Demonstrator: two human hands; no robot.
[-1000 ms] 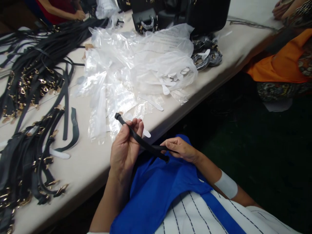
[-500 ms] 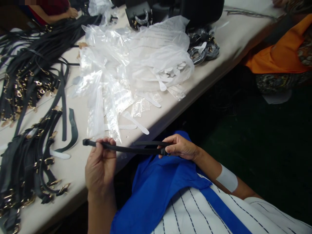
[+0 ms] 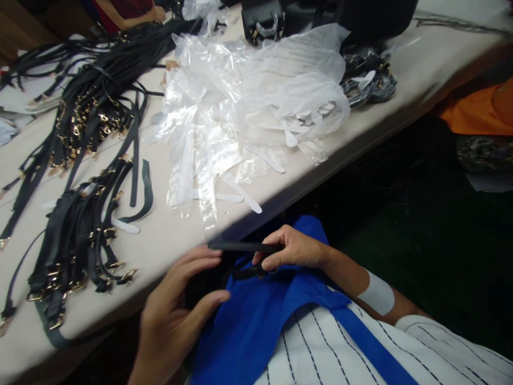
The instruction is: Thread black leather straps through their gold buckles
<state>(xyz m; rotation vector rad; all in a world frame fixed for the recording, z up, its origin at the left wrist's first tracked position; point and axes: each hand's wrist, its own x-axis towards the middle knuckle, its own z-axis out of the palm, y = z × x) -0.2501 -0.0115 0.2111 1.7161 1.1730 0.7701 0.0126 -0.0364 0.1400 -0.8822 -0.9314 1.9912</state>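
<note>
A black strap is pinched between the thumb and fingers of my right hand, above my blue apron. One length of it points left, and a darker part hangs lower, beneath my fingers. My left hand is open, thumb and fingers spread, its fingertips close to the strap's left end; whether they touch it I cannot tell. Left of my hands, a bundle of black straps with gold buckles lies on the cloth-covered table. White notched strips lie near the table edge.
Clear plastic bags are heaped mid-table. Behind them stand a small black handbag and wrapped black straps. More straps with gold clasps spread leftward. A co-worker's arm rests at the far edge; orange cloth shows at right.
My left hand has let go of the strap's left end and opened, moving lower. The strap's lower part has dropped and bunched under my right hand, which keeps its hold. The view has shifted left.
</note>
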